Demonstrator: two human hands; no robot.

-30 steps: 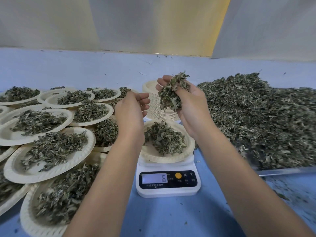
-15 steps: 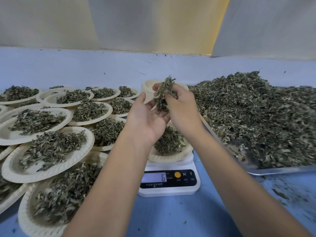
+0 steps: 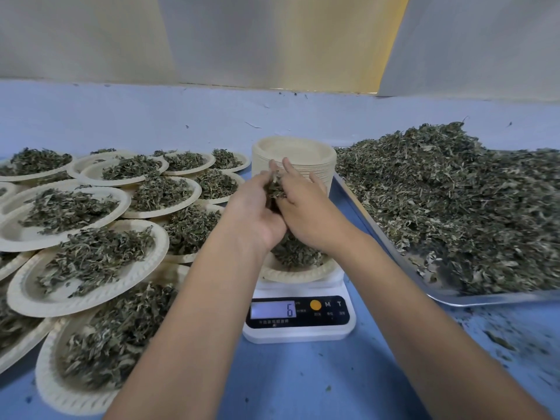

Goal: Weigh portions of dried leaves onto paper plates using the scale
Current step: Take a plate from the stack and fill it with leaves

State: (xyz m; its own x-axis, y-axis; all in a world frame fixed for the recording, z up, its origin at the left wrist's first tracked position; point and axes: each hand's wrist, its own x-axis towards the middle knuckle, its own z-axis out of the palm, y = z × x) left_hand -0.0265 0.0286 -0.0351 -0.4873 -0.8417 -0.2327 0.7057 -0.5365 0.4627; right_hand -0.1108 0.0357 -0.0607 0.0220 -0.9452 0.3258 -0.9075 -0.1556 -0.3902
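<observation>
Head view: the two-handed grip, left hand [image 3: 253,209] cupped round a clump of dried leaves [image 3: 274,189] and right hand [image 3: 306,209] pressing it with straight fingers, sits directly above the part-filled paper plate [image 3: 298,274] on the scale [image 3: 298,331], both hands equally near.

On the tabletop [image 3: 303,377] stands one scale [image 3: 298,334], with one plate [image 3: 298,274] on it. Behind it is one stack of empty plates [image 3: 295,151]. One metal tray [image 3: 485,300] carries one big heap of dried leaves [image 3: 454,207]. On the left lie more than ten filled plates [image 3: 39,294]; they overlap, so the exact number is unclear. Two hands, the left hand [image 3: 253,216] and the right hand [image 3: 307,207], have one small bunch of leaves [image 3: 274,189] between them.
</observation>
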